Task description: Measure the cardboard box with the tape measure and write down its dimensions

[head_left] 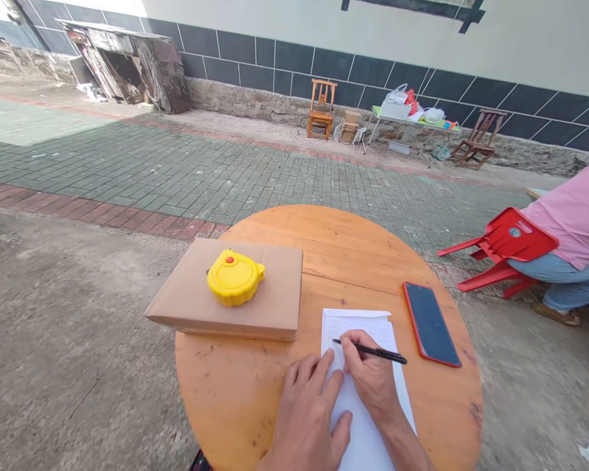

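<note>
White paper (368, 451) lies on the round wooden table (235, 399), with small faint writing near its top. My right hand (370, 376) is closed around a black pen (385, 354), whose tip points left over the sheet just under the writing. Whether the tip touches the paper I cannot tell. My left hand (309, 415) rests flat with fingers spread, partly on the left edge of the paper and partly on the wood. Left of the paper, a yellow tape measure (234, 278) with a red button sits on a brown cardboard box (279, 297).
A phone with a red edge (432, 324) lies on the table's right side. Beyond, a person in pink (574, 209) sits on a red plastic chair (520, 235). Along the wall stand a wooden chair (321, 110), a loaded folding table (415, 118) and a darker chair (480, 139).
</note>
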### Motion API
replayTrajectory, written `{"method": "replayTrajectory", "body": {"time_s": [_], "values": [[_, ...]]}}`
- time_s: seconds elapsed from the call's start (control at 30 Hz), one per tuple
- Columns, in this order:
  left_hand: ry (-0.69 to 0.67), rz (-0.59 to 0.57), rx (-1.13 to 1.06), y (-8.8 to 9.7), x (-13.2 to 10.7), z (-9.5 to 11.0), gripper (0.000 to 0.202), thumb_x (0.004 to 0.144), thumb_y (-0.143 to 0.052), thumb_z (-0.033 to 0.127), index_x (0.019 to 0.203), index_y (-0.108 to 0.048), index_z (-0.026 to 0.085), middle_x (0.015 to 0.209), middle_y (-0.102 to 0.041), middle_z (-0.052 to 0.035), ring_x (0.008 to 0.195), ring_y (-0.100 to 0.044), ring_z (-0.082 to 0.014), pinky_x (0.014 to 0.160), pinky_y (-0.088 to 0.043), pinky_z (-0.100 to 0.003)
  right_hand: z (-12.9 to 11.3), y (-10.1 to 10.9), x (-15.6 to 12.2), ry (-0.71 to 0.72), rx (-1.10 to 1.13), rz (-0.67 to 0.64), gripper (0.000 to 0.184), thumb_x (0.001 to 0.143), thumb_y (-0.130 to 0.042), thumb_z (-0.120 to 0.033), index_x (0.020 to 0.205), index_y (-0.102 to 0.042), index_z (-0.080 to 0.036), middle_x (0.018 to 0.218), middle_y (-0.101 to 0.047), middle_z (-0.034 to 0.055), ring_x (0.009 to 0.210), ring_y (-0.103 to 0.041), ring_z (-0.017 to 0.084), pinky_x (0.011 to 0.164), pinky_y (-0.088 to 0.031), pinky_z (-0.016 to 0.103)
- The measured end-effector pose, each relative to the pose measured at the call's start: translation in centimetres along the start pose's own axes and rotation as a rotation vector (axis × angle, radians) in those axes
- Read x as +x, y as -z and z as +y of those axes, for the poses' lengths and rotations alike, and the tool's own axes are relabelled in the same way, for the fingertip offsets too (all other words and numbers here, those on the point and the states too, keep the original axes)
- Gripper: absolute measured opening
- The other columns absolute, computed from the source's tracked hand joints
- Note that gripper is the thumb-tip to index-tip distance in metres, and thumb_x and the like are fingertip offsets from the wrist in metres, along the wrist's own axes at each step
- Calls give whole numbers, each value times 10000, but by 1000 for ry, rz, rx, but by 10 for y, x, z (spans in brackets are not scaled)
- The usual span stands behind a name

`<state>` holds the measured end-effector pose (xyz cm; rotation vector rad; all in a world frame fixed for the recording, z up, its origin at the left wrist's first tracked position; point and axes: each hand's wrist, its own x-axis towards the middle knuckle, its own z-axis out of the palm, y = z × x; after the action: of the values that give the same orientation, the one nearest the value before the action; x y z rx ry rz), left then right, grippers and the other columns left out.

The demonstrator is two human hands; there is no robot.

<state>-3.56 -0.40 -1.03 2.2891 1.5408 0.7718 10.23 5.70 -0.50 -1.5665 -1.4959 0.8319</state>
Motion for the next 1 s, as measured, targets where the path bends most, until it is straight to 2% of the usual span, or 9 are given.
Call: {"method": "replayTrajectory", "body": {"time_s": [0.2,0.43,0.8,1.0], "values": [[22,-26,-8,0,-1,0,354,820,-636,372,1149,-612,245,1398,-548,-24,1152,-500,-287,965,-410,-468,-3,0,-1,-30,31,40,257,866,-528,-412,729,-596,-206,492,-475,-52,463,-482,138,491,-426,249],[-12,-22,31,2,-1,2,408,830,-621,385,1215,-599,249,1392,-551,-44,1133,-511,-291,952,-417,-475,-7,3,-1,-28,55,102,263,851,-541,-428,728,-602,-204,482,-471,-54,455,-462,135,476,-417,245],[-8,-16,30,4,0,3,391,829,-616,382,1192,-621,237,1381,-563,-52,1125,-520,-297,943,-431,-475,0,0,-1,-31,24,61,259,869,-531,-422,750,-604,-203,533,-491,-42,479,-476,136,485,-426,250],[-1,-19,25,4,1,2,404,826,-621,358,1213,-608,241,1387,-556,-45,1136,-511,-291,951,-429,-471,-3,3,-1,-55,84,46,263,865,-543,-425,736,-597,-202,490,-476,-54,455,-474,129,479,-429,239]]}}
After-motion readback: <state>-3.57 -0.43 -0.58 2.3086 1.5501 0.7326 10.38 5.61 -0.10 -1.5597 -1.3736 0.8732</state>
